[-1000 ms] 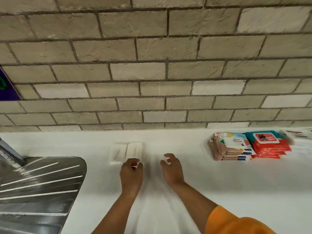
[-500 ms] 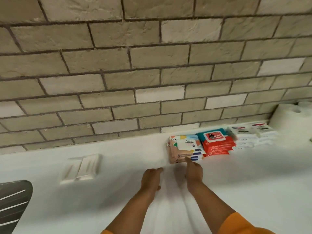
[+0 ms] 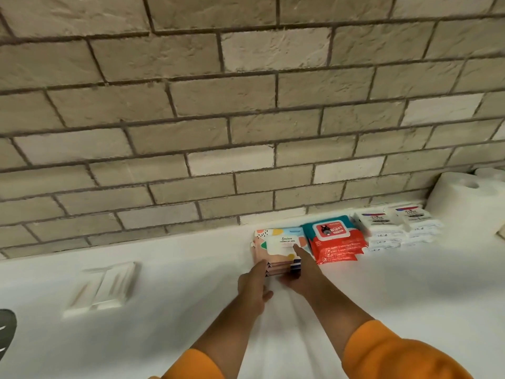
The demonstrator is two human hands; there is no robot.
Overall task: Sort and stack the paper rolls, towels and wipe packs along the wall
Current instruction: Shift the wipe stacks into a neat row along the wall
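A stack of patterned wipe packs [image 3: 274,242] lies against the brick wall. My right hand [image 3: 302,273] grips its front edge, with the index finger laid over the top pack. My left hand [image 3: 254,283] touches the stack's front left corner, its fingers spread and holding nothing. To the right of that stack sit a red and teal wipe pack stack [image 3: 334,239] and two stacks of white wipe packs [image 3: 382,228]. White paper rolls [image 3: 459,192] stand at the far right by the wall. Two flat white folded towels [image 3: 102,287] lie side by side on the left.
Everything rests on a white counter [image 3: 355,310] that runs along the brick wall [image 3: 246,119]. A metal sink drainer's edge [image 3: 5,332] shows at the far left. A pale object's corner [image 3: 501,232] pokes in at the right edge.
My view and both hands have shifted right, from the white folded towels to the patterned wipe packs. My right hand has closed on the stack and my left hand now touches it.
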